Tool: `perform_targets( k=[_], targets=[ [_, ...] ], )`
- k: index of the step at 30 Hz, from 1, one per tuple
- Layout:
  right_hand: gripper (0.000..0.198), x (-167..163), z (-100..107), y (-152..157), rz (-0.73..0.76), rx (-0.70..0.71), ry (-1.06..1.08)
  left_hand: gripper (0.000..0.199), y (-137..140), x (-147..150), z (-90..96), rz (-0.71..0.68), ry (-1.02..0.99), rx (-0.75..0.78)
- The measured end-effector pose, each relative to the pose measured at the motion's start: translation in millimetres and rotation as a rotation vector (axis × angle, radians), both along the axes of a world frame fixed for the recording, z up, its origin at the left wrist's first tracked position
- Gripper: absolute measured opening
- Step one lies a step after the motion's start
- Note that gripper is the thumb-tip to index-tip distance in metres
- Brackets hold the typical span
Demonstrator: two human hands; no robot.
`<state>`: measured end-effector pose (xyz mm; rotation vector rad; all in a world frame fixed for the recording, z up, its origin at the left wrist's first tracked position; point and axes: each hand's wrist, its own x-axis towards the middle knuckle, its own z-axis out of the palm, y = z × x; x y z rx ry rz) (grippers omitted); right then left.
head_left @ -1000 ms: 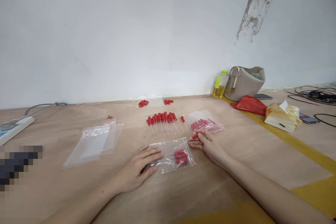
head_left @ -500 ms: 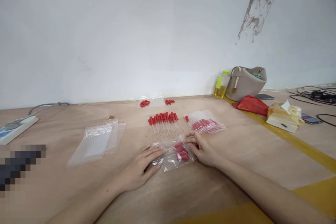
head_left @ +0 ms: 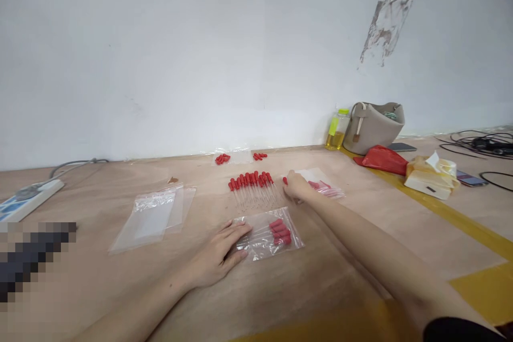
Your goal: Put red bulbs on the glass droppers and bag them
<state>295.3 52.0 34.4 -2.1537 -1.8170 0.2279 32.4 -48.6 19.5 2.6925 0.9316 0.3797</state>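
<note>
My left hand [head_left: 220, 251] lies flat with fingers spread on the left end of a clear zip bag [head_left: 262, 252]. Inside this bag several droppers with red rubber bulbs [head_left: 281, 232] lie side by side. My right hand [head_left: 297, 186] is farther off, its fingers curled together at a single dropper, whose red bulb [head_left: 285, 180] peeks out on the left; the fingertips and the tube are mostly hidden. Partly behind that hand are filled zip bags [head_left: 334, 193] of droppers. A row of loose droppers [head_left: 252, 184] with clear tubes lies between the hands, beyond the near bag.
Flat zip bags [head_left: 150, 219] lie at left, near a power strip [head_left: 34, 197]. Loose red bulbs [head_left: 223, 158] lie by the wall. To the right are a bottle [head_left: 337, 131], a grey handbag [head_left: 372, 131], a red pouch [head_left: 382, 160], a tissue pack [head_left: 430, 179] and cables [head_left: 484, 144].
My right hand has left the near bag's right end and moved forward to the single dropper beside the filled bags. My left hand stays on the near bag.
</note>
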Motion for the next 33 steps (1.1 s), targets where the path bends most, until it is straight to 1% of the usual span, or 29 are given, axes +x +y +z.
perform_targets(
  k=[2, 4, 5, 7, 9, 10, 12, 14, 17, 21, 24, 26, 28, 30, 33],
  targets=[
    [0.037, -11, -2, 7, -0.033, -0.024, -0.008, 0.041, 0, 0, 0.3, -0.020, 0.006, -0.006],
    [0.044, -15, -2, 7, -0.036, -0.016, -0.009, 0.040, 1, 0, 0.6, -0.039, 0.009, -0.012],
    [0.048, -13, -1, 5, -0.027, -0.004, -0.013, 0.040, 1, 1, 0.7, -0.040, 0.008, -0.013],
    [0.055, -3, 1, -4, 0.005, 0.067, 0.017, 0.040, 2, 1, 1.2, -0.042, 0.005, -0.013],
    [0.055, 11, 1, -17, 0.034, 0.174, 0.161, 0.039, 2, 1, 1.7, -0.042, 0.007, -0.013],
    [0.053, 17, -1, -25, 0.052, 0.221, 0.291, 0.039, 1, 0, 1.9, -0.042, 0.010, -0.013],
    [0.050, 27, -9, -40, 0.044, 0.245, 0.582, 0.040, 1, 0, 2.1, -0.042, 0.012, -0.014],
    [0.047, 30, -20, -52, 0.058, 0.297, 0.803, 0.040, 1, 0, 1.9, -0.045, 0.004, -0.014],
    [0.045, 28, -35, -62, 0.063, 0.403, 0.993, 0.040, 1, 0, 1.1, -0.049, -0.012, -0.014],
    [0.042, 20, -44, -64, 0.019, 0.458, 1.159, 0.040, 1, -1, 1.0, -0.056, -0.013, -0.012],
    [0.036, 12, -47, -70, -0.016, 0.408, 1.326, 0.040, 1, 0, 1.7, -0.057, -0.006, -0.005],
    [0.031, 6, -47, -77, -0.001, 0.320, 1.430, 0.040, 1, 0, 2.2, -0.052, 0.001, -0.007],
    [0.028, 5, -45, -83, 0.065, 0.204, 1.473, 0.040, 0, 0, 2.2, -0.048, 0.002, -0.009],
    [0.029, 8, -42, -88, 0.181, 0.063, 1.424, 0.040, 0, 0, 1.6, -0.048, -0.007, -0.006],
    [0.032, 20, -36, -89, 0.361, -0.101, 1.248, 0.040, 0, 0, 0.2, -0.050, -0.020, -0.001]
  ],
)
